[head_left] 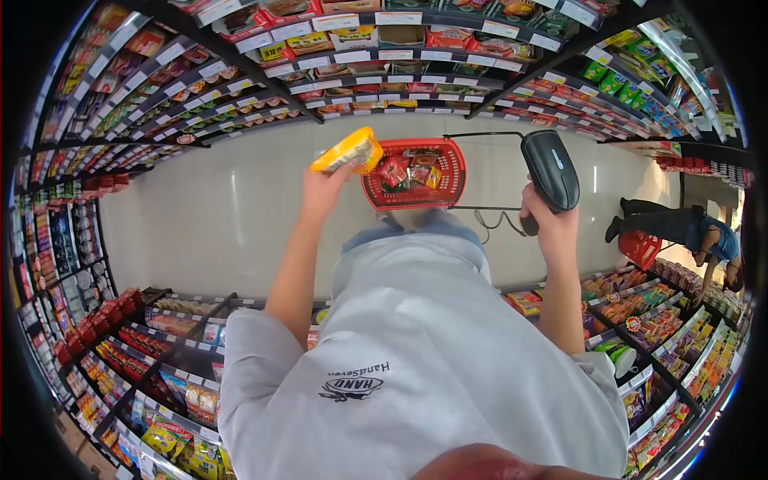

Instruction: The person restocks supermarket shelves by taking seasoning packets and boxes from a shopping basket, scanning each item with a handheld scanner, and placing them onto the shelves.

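Observation:
My left hand is closed on a yellow packet, held up just left of a red shopping basket. Several small snack packs lie inside the basket, mostly red and yellow. The basket is on the floor in front of my feet. On the other side, my right hand grips the handle of a black handheld scanner, whose broad head points away from me. A dark cord hangs below it.
Packed shelves curve across the front, with more shelves at left and behind me. At the right, another person in dark clothing is beside a second red basket. Pale floor extends leftward.

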`<state>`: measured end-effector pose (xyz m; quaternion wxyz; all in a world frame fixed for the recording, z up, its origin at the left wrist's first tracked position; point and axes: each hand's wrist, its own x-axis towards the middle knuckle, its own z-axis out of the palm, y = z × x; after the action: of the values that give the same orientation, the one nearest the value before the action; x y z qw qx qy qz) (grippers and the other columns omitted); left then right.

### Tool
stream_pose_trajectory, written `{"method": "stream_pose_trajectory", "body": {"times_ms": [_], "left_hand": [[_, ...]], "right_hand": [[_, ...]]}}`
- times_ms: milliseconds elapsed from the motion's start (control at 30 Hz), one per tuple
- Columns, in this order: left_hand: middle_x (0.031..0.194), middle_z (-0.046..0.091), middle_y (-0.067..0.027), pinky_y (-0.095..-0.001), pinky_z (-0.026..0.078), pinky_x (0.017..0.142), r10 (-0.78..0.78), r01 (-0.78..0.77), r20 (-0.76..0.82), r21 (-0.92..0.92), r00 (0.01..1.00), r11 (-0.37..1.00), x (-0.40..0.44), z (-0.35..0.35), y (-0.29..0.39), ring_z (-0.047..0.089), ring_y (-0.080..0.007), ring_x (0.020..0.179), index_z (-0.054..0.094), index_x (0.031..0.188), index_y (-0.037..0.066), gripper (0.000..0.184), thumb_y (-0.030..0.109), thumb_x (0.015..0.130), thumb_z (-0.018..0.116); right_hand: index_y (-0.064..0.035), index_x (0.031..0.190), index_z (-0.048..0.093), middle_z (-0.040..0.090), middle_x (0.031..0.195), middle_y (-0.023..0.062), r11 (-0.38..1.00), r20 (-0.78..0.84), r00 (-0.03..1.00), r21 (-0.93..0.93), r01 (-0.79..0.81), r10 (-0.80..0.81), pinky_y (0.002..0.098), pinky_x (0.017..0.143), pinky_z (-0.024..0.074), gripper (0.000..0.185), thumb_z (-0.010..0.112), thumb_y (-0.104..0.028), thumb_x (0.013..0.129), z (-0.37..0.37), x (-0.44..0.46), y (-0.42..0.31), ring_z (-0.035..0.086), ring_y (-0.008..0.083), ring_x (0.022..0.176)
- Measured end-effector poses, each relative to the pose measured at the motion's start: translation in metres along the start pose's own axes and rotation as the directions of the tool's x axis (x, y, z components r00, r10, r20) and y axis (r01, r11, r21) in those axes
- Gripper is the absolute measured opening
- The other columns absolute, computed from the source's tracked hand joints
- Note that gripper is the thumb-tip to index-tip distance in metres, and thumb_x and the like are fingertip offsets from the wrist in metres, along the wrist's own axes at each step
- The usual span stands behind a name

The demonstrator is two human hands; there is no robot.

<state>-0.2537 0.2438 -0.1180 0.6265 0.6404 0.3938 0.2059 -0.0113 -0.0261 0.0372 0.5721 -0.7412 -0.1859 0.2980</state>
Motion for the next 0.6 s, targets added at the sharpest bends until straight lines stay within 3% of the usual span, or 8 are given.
{"method": "stream_pose_trajectory", "body": {"times_ms": [33,100,133,200,400,600], "left_hand": [[0.108,0.068,-0.0104,-0.0318,0.057,0.07,0.009,-0.009,-0.004,-0.006,1.0,1.0,-0.006,-0.004,0.007,0.068,-0.0214,0.085,0.067,0.11,-0.001,0.024,0.009,0.089,0.065],[0.099,0.069,-0.0093,-0.0285,0.056,0.053,-0.016,0.007,-0.03,-0.289,0.999,0.957,-0.026,-0.009,0.017,0.068,-0.0165,0.076,0.064,0.109,-0.003,0.028,0.019,0.093,0.063],[0.099,0.069,-0.0093,-0.0285,0.056,0.053,-0.016,0.003,-0.041,-0.295,0.999,0.956,-0.035,-0.012,0.016,0.068,-0.0165,0.076,0.064,0.109,-0.003,0.028,0.019,0.093,0.063],[0.091,0.069,-0.008,-0.0279,0.055,0.047,-0.158,0.085,-0.104,-0.501,0.982,0.861,-0.049,-0.02,0.015,0.068,-0.0159,0.074,0.063,0.11,-0.001,0.031,0.025,0.094,0.063],[0.09,0.068,-0.0072,-0.026,0.052,0.045,-0.166,0.14,-0.042,-0.353,0.985,0.925,-0.092,-0.049,0.024,0.066,-0.0144,0.07,0.062,0.108,0.002,0.031,0.03,0.094,0.064],[0.088,0.069,-0.0041,-0.0234,0.051,0.049,-0.119,0.077,-0.112,-0.327,0.987,0.942,-0.118,-0.061,0.035,0.065,-0.0111,0.071,0.065,0.109,0.003,0.035,0.034,0.092,0.067]], "right_hand": [[0.0005,0.106,0.059,0.058,0.077,0.0028,1.0,0.025,1.0,-0.008,0.01,-0.009,0.0251,0.059,0.0459,0.022,0.064,-0.004,0.085,0.004,-0.003,-0.005,0.056,0.0097,0.064],[0.0006,0.106,0.059,0.058,0.078,0.0027,0.999,0.045,0.998,-0.001,0.043,-0.043,0.0251,0.059,0.046,0.022,0.064,-0.003,0.085,0.015,-0.01,-0.015,0.056,0.0096,0.064],[0.0007,0.107,0.059,0.058,0.078,0.0026,0.998,0.063,0.996,0.012,0.069,-0.069,0.0251,0.059,0.0462,0.023,0.064,-0.003,0.085,0.019,-0.014,-0.018,0.056,0.0096,0.063],[0.0007,0.107,0.059,0.058,0.078,0.0025,0.998,0.083,0.994,0.002,0.07,-0.07,0.0251,0.059,0.046,0.023,0.064,-0.003,0.085,0.027,-0.021,-0.021,0.056,0.0096,0.064],[0.0,0.107,0.06,0.06,0.079,0.0025,0.999,0.15,0.989,-0.032,0.006,-0.002,0.0248,0.057,0.0451,0.023,0.064,-0.003,0.084,0.058,-0.043,-0.013,0.056,0.0095,0.063],[-0.0004,0.101,0.062,0.062,0.081,0.0026,0.996,0.259,0.966,-0.084,-0.001,0.023,0.0259,0.059,0.0457,0.019,0.068,-0.004,0.083,0.086,-0.063,-0.011,0.057,0.0099,0.064]]}}
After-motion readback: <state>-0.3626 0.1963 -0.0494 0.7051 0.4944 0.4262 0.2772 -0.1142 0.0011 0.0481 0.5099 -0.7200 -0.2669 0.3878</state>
